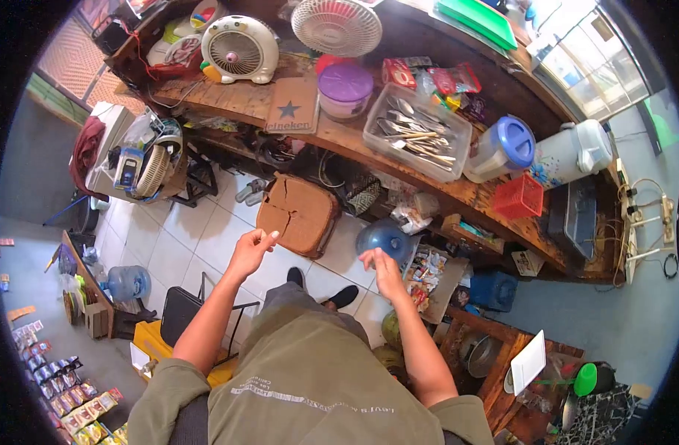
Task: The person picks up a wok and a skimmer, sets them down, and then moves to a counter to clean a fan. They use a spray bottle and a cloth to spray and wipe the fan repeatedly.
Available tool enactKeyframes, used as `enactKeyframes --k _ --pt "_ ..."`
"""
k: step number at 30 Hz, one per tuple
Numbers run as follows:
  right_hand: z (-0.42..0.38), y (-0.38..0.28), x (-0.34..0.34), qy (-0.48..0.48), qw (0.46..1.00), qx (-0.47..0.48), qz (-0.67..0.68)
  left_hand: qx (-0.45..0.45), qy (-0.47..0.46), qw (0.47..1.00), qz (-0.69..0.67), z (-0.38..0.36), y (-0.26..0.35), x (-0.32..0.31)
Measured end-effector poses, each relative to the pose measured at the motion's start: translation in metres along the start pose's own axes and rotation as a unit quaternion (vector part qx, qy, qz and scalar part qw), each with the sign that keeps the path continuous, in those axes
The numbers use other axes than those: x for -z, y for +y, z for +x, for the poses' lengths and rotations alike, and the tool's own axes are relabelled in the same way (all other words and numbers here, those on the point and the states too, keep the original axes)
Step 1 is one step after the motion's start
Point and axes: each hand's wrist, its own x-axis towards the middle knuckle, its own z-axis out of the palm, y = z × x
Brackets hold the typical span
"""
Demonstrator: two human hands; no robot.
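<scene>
My left hand (pixel 252 248) is raised in front of me over the tiled floor, its fingers loosely curled and holding nothing. It hovers just short of a cracked brown stool seat (pixel 299 213). My right hand (pixel 380 265) is also empty, fingers apart, just below a blue water jug (pixel 385 238) that lies on the floor. Both forearms reach out from my olive shirt. A clear tray of cutlery (pixel 417 132) and a purple-lidded container (pixel 345 90) sit on the wooden counter (pixel 332 137) beyond.
Two white fans (pixel 239 49) stand on the counter, with a blue-lidded jug (pixel 503 148), a white thermos (pixel 573 152) and a red basket (pixel 519 197) to the right. A black chair (pixel 180 311) and yellow crate are at my left. Snack packets line the lower left.
</scene>
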Motion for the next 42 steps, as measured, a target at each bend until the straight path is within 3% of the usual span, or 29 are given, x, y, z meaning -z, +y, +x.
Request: enactKeyframes --k 2,9,12,16,20,24,27,28,31,34,36,42 --pt "0.019 -0.033 -0.010 -0.027 0.998 0.064 -0.003 -0.024 0.033 0.999 -0.032 0.006 -0.009 0.015" --pt "0.076 -0.081 -0.061 -0.034 0.994 0.091 -0.049 -0.001 0.104 0.992 -0.072 0.062 -0.011 0.108" --pt "0.098 -0.112 -0.101 -0.016 0.997 0.071 -0.008 -0.045 0.122 0.990 -0.052 0.119 -0.015 0.164" --pt "0.138 -0.150 -0.158 -0.032 0.996 0.082 0.013 -0.183 0.209 0.961 0.000 0.221 -0.005 0.233" --pt "0.178 -0.180 -0.210 -0.075 0.979 0.164 -0.093 -0.165 0.296 0.940 -0.023 0.294 0.045 0.274" --pt "0.197 -0.210 -0.238 -0.112 0.972 0.181 -0.105 -0.216 0.365 0.904 0.062 0.383 0.050 0.311" --pt "0.199 -0.210 -0.240 -0.100 0.976 0.172 -0.091 -0.205 0.300 0.932 0.022 0.407 0.059 0.318" --pt "0.197 -0.208 -0.238 -0.088 0.978 0.167 -0.092 -0.247 0.250 0.935 -0.042 0.426 0.048 0.318" --pt "0.190 -0.194 -0.226 -0.056 0.986 0.136 -0.079 -0.287 0.177 0.940 -0.051 0.443 0.046 0.314" --pt "0.180 -0.182 -0.210 -0.020 0.992 0.092 -0.080 -0.310 0.154 0.929 -0.127 0.430 0.052 0.303" --pt "0.173 -0.178 -0.200 0.022 0.996 0.062 -0.058 -0.279 0.195 0.929 -0.144 0.426 0.048 0.298" --pt "0.160 -0.167 -0.184 0.084 0.996 0.038 -0.018 -0.305 0.187 0.928 -0.107 0.409 0.039 0.288"
